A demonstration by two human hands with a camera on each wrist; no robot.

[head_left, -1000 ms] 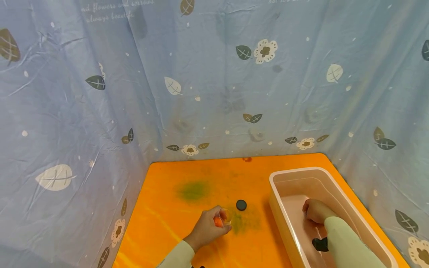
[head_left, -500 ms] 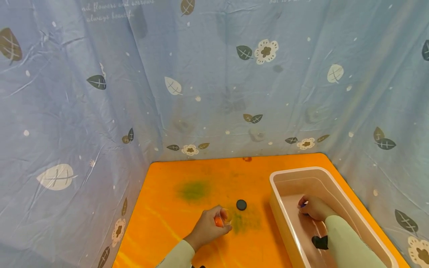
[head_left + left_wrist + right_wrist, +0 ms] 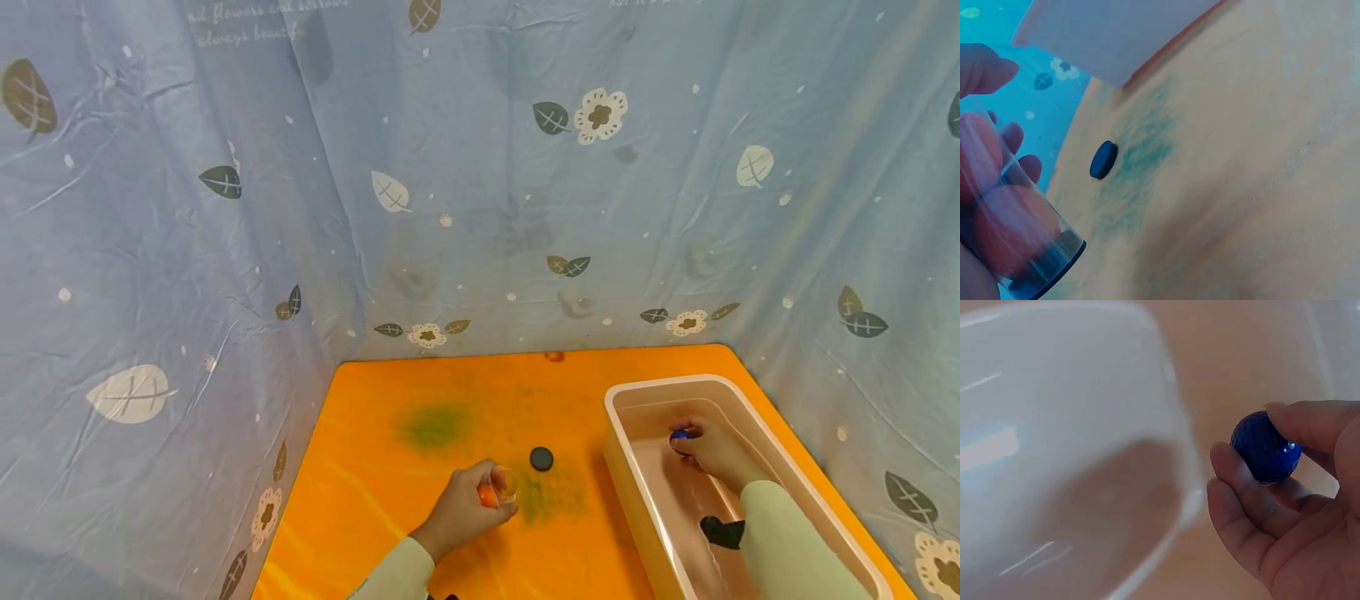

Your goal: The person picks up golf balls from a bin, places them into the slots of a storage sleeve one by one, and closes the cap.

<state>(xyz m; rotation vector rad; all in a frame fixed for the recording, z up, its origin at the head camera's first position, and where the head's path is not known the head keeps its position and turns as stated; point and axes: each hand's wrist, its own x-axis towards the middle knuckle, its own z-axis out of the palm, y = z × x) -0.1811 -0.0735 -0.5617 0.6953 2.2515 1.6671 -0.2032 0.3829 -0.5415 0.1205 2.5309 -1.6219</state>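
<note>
In the head view my left hand (image 3: 463, 508) grips a clear cylindrical tube (image 3: 507, 482) over the orange table. Orange balls (image 3: 1016, 230) sit inside the tube, which has a dark rim at its lower end in the left wrist view. Inside the pale pink basin (image 3: 634, 471), my right hand (image 3: 712, 448) pinches a shiny blue dimpled golf ball (image 3: 1264, 447) between thumb and fingers. A round black cap (image 3: 542, 458) lies flat on the table, between the left hand and the basin and touching neither.
The basin stands on the right part of the orange table (image 3: 480, 400). A dark object (image 3: 722, 532) shows beside the right sleeve. Blue patterned curtains (image 3: 465, 167) enclose the table at the back and both sides.
My right hand has moved up and back inside the basin, and the blue golf ball has come into view in its fingers. The left hand and tube stay nearly still.
</note>
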